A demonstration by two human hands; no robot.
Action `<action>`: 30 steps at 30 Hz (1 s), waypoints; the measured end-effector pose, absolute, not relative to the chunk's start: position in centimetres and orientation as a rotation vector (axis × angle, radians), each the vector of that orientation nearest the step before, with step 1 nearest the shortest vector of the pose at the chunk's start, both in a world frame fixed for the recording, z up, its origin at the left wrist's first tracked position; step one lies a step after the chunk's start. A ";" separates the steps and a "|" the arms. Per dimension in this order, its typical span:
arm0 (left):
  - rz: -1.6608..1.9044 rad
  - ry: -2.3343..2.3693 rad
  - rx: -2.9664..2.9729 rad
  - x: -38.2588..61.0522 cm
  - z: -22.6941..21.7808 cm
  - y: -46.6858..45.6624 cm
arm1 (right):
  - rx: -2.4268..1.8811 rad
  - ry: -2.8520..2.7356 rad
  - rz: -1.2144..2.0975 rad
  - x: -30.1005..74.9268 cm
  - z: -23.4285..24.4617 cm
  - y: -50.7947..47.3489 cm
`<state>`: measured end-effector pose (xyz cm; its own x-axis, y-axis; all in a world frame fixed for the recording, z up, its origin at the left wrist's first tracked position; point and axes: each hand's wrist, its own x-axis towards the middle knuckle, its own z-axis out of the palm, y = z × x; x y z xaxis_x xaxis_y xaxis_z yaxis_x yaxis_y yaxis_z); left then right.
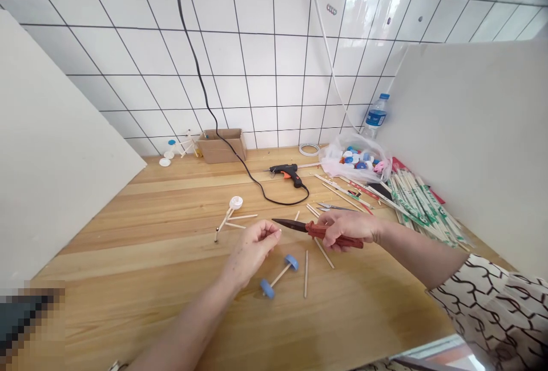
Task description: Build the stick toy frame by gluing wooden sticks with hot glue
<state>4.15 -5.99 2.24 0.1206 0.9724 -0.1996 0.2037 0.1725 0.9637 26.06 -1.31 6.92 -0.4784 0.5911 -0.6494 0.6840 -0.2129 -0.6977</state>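
my right hand is clamped round a red-handled knife, its dark blade aimed at my left hand, whose fingertips press together, on what i cannot tell. best to keep the tip clear of them, above the wooden bench, near blue bottle-cap wheels.

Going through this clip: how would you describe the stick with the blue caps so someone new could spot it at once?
On the wooden table, find the left hand at mid-table. Just below and right of it lies the axle, a stick with a blue cap on each end. The bare sticks beside it have no caps, and the piece farther up has a white cap.
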 end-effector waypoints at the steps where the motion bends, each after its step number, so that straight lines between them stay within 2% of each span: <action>1: 0.870 1.327 1.278 4.1 2.1 -6.0 | 1.578 1.971 -1.744 26.1 7.0 -1.2; 9: 0.877 1.456 1.430 4.5 4.2 -6.0 | 1.697 2.396 -1.179 26.0 6.9 -2.2; 12: 0.769 1.581 1.640 5.2 5.1 -4.6 | 1.646 2.492 -1.145 26.0 6.7 -3.2; 18: 0.720 1.515 1.693 7.0 4.4 -1.5 | 1.580 2.637 -0.995 26.1 6.1 -4.6; 21: 0.817 1.480 1.667 7.3 4.4 -1.2 | 1.612 2.652 -0.916 26.2 5.8 -4.8; 27: 1.084 1.395 1.443 5.9 5.8 -1.2 | 1.654 2.656 -1.011 26.7 5.7 -4.5; 30: 1.073 1.331 1.296 5.2 5.9 -1.6 | 1.709 2.705 -0.858 27.1 5.4 -3.9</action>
